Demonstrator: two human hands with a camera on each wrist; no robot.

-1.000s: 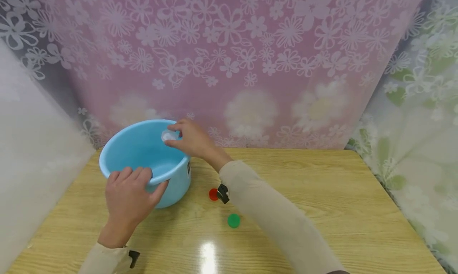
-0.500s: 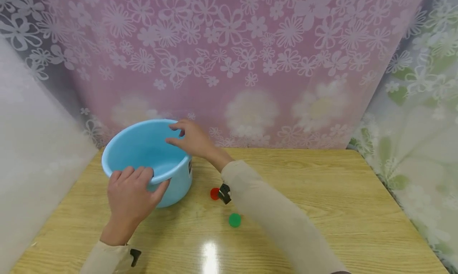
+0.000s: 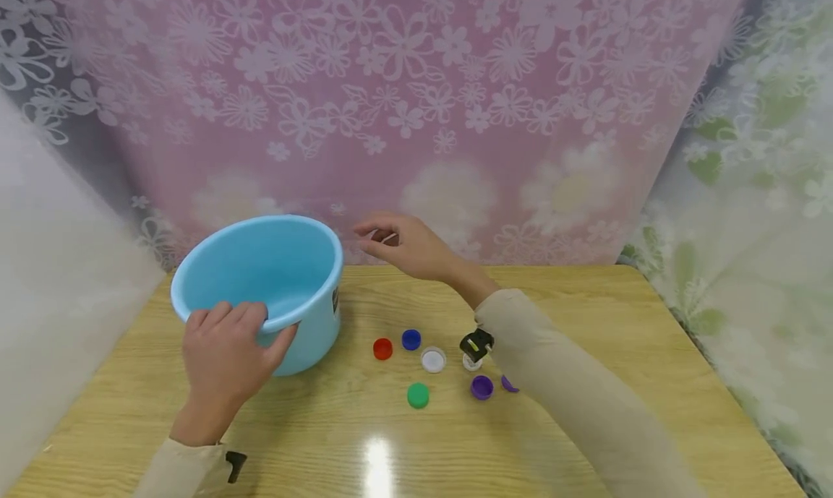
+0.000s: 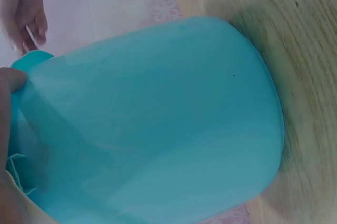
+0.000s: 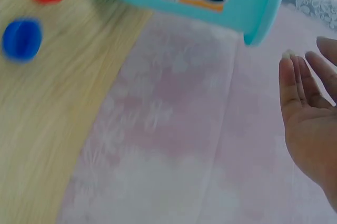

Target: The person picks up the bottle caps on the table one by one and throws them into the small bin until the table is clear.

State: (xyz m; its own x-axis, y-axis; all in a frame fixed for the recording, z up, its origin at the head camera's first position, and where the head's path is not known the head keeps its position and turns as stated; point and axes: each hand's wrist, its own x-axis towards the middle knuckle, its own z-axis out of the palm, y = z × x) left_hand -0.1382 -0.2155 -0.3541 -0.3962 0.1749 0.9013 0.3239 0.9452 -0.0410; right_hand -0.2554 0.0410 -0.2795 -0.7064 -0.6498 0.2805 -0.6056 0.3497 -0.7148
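Observation:
A light blue plastic bucket stands at the left of the wooden table. My left hand grips its near rim, fingers curled over the edge and thumb along the outside; the left wrist view shows the bucket's outer wall close up. To the right of the bucket, clear of its rim, my right hand hangs in the air. Its fingers are loosely bent and hold nothing, as the right wrist view also shows the palm. Part of the bucket's bottom is hidden by the near rim and my left hand.
Several bottle caps lie on the table: red, blue, white, green and purple. My right sleeve partly covers a second white cap and another purple one. A pink flowered curtain hangs behind.
My right hand let go of a clear-white cap inside the bucket, then moved right, out past the rim. Caps that the right arm covered now show. My left hand keeps its grip.

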